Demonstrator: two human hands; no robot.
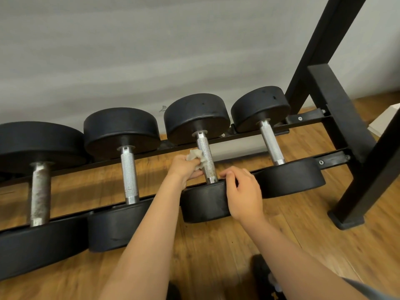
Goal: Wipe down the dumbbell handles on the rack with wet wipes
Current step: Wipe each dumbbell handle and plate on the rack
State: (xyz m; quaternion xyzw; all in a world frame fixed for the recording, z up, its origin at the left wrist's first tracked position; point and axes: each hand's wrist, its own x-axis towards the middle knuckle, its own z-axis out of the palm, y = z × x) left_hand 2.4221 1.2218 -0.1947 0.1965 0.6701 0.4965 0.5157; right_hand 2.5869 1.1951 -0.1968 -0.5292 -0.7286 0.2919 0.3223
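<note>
Steel handles, 4 dumbbells in a row on the rack (337,118), low over the wood floor (216,256). Wipe job looks mid-way at best: 3rd handle (207,161) from left is the one being worked, w/ brown specks on its knurling, so prob not finished. Far-left handle (40,191) looks dull & rusty, likely untouched. 2nd handle (129,172) and right-most handle (270,144) look shinier, but can't tell if wiped or just cleaner. Left hand (184,168) is closed round a crumpled greyish wet wipe (195,156), pressing it to the left side of the 3rd handle, approx mid-length. Right hand (243,191) sits on that dumbbell's near head (203,205), fingers curled over its top edge, prob steadying it, nothing else in it
</note>
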